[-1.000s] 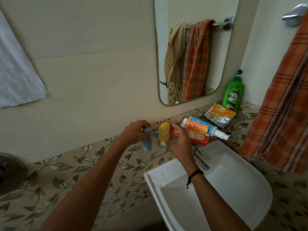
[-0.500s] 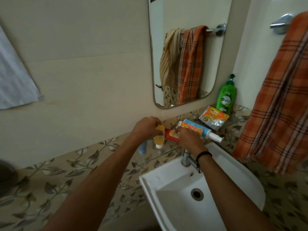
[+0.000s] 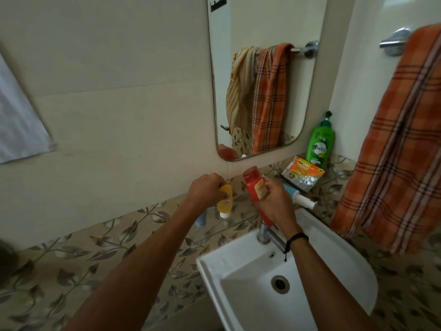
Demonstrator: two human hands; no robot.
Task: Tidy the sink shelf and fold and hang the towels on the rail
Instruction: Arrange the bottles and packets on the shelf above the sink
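- We are on the shelf-tidying step: our left hand (image 3: 206, 190) grips the yellow bottle (image 3: 225, 199), and our right hand (image 3: 274, 204) grips the red tube (image 3: 254, 187), both at the sink shelf (image 3: 334, 187).
- Next, we judge, each needs standing upright beside the wall.

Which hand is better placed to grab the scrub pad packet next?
Right, probably: the right hand, holding the red tube, sits nearer the scrub pad packet; the left hand, holding the yellow bottle, is farther off.
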